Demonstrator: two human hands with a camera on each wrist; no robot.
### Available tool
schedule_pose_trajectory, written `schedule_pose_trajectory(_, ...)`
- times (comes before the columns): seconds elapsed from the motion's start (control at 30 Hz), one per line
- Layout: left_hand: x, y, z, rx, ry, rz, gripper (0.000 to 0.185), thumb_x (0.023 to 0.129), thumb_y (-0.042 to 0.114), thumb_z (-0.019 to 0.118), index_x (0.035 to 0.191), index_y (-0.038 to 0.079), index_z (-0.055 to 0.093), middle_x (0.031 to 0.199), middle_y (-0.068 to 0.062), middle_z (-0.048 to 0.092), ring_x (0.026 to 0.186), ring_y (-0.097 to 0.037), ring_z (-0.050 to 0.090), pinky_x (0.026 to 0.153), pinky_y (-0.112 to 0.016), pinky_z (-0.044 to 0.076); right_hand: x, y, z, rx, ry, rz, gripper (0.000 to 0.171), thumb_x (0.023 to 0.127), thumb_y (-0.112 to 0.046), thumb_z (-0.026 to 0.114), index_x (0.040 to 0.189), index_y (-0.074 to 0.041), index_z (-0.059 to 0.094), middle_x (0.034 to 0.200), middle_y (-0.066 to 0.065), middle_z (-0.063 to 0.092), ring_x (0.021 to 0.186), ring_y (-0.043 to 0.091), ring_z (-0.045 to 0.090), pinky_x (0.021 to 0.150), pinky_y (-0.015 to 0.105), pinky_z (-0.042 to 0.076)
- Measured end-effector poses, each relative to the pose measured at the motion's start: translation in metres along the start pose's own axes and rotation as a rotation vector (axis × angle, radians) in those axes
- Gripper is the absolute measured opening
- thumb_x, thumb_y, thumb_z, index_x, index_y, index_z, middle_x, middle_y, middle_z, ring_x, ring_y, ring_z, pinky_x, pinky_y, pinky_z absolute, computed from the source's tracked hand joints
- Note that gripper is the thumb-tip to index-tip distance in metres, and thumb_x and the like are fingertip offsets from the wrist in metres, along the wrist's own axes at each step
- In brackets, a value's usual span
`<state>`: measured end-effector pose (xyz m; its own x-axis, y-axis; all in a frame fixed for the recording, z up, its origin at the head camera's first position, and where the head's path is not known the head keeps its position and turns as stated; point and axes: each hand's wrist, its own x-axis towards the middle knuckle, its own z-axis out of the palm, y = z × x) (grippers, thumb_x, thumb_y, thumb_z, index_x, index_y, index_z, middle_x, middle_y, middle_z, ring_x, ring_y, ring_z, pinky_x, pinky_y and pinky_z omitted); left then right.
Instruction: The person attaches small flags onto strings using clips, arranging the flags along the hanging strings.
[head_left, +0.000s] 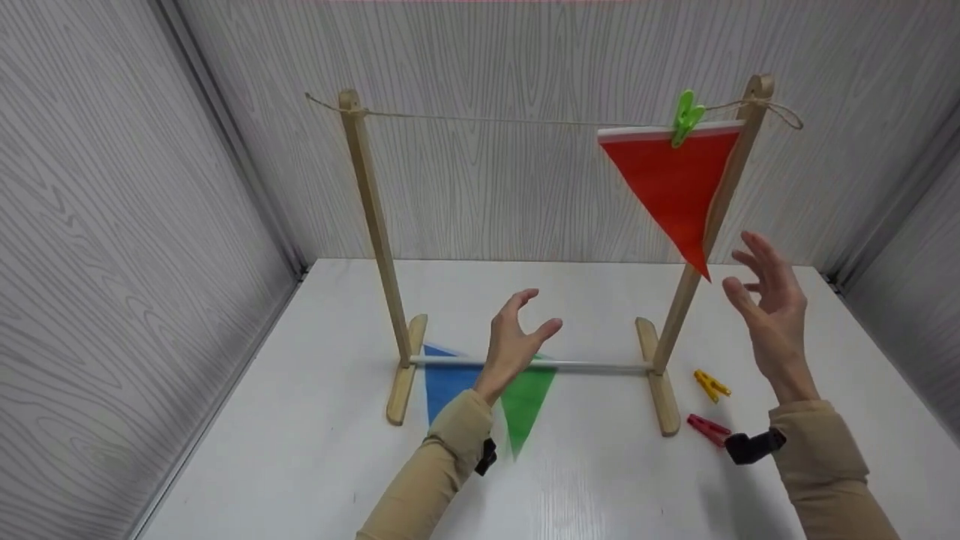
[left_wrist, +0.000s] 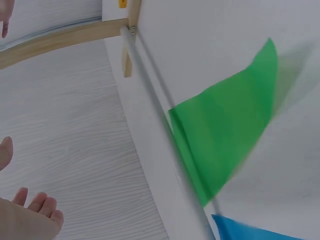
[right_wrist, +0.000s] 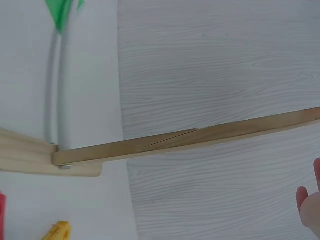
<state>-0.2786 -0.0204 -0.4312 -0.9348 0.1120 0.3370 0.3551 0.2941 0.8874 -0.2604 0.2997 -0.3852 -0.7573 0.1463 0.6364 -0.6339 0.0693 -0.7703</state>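
Observation:
A red triangular pennant (head_left: 675, 176) hangs from the string at the upper right, held by a green clothespin (head_left: 685, 120). My right hand (head_left: 776, 315) is raised just right of the pennant's tip, fingers loosely bent, holding nothing. Above the white crossbar my left hand (head_left: 512, 345) hovers with thumb and fingers spread apart, also holding nothing. Below it, a green pennant (left_wrist: 230, 110) and a blue pennant (head_left: 450, 382) lie at the crossbar; my left forearm partly covers both in the head view. A yellow clothespin (head_left: 711, 385) and a red clothespin (head_left: 709, 430) lie on the table at right.
A wooden stand has a left post (head_left: 375, 225), a right post (right_wrist: 190, 137) and a white crossbar (head_left: 600, 366) low between them. The string (head_left: 480, 119) runs between the post tops. Wood-grain panels (head_left: 480, 202) wall in the white table (head_left: 300, 465).

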Motion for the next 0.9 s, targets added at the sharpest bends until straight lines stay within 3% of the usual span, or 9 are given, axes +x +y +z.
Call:
schedule_pose_trajectory(0.17,-0.016,-0.018,0.005,0.082,-0.027,0.004,0.054,0.095,0.022,0.070,0.141,0.000,0.051,0.146,-0.020,0.054,0.141,-0.035,0.047,0.118,-0.051,0.038,-0.030,0.020,-0.014,-0.152,0.026,0.179,0.056,0.097,0.002,0.059,0.150,-0.007,0.044,0.142,-0.012,0.055,0.126,0.012,0.051,0.096,0.021,0.039)
schedule_pose_trajectory(0.27,-0.024,-0.027,0.007,0.129,-0.038,0.006,0.052,0.097,0.024,0.068,0.140,0.001,0.052,0.144,-0.019,0.055,0.139,-0.035,0.048,0.116,-0.052,0.041,-0.048,0.030,-0.024,-0.251,0.000,0.253,0.053,0.100,-0.006,0.060,0.151,-0.011,0.044,0.137,-0.019,0.055,0.122,0.006,0.053,0.094,0.012,0.042)
schedule_pose_trajectory(0.43,-0.035,-0.038,0.008,0.188,-0.048,-0.008,0.050,0.098,0.028,0.067,0.139,0.003,0.053,0.143,-0.019,0.053,0.134,-0.037,0.052,0.108,-0.052,0.047,-0.072,0.042,-0.038,-0.319,-0.064,0.357,0.052,0.101,-0.016,0.061,0.150,-0.012,0.044,0.129,-0.026,0.054,0.115,-0.003,0.054,0.091,0.005,0.045)
schedule_pose_trajectory(0.73,-0.050,-0.057,0.011,0.340,-0.080,-0.055,0.046,0.099,0.026,0.065,0.136,0.001,0.057,0.134,-0.018,0.056,0.126,-0.036,0.056,0.102,-0.051,0.050,-0.091,0.059,-0.054,-0.489,-0.175,0.550,0.062,0.100,-0.035,0.062,0.150,-0.004,0.041,0.111,-0.036,0.048,0.102,-0.011,0.049,0.085,0.004,0.046)
schedule_pose_trajectory(0.9,-0.057,-0.063,0.010,0.413,-0.115,-0.085,0.046,0.099,0.026,0.064,0.136,-0.001,0.057,0.131,-0.017,0.057,0.122,-0.034,0.056,0.100,-0.050,0.050,-0.097,0.068,-0.057,-0.546,-0.180,0.636,0.066,0.099,-0.040,0.063,0.150,-0.004,0.042,0.109,-0.031,0.048,0.100,-0.007,0.046,0.082,0.009,0.045)
